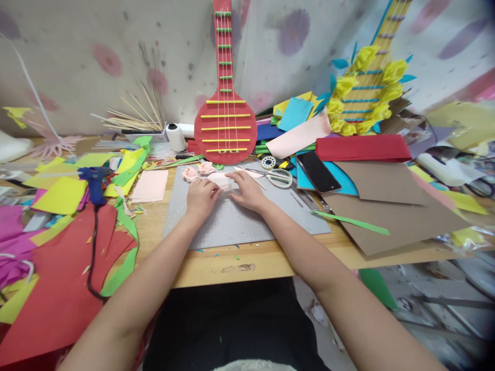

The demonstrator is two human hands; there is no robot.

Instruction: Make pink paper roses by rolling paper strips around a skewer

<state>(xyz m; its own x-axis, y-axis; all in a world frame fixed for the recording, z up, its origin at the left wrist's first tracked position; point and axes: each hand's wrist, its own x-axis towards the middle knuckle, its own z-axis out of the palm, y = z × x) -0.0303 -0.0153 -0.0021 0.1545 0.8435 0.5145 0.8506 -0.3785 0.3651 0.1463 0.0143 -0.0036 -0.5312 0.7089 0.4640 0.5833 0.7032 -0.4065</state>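
A small pale pink piece of paper (219, 179) lies between my hands, over the grey cutting mat (232, 226). My left hand (201, 197) is closed on its near left part, thumb and fingers pinched together. My right hand (247, 190) is at the paper's right side, thumb and fingers apart; whether the fingertips press on it is hard to see. Two pale pink paper flowers (190, 174) sit just beyond my left hand. To the right of my right hand lie scissors with pale handles (279, 178).
Behind the mat stands a red paper lute (226, 126); a yellow flowered one (365, 93) leans at right. A blue glue gun (95, 183) with a cord stands left, near red paper (71, 268). A dark phone (317, 171) and brown card (394, 221) lie right.
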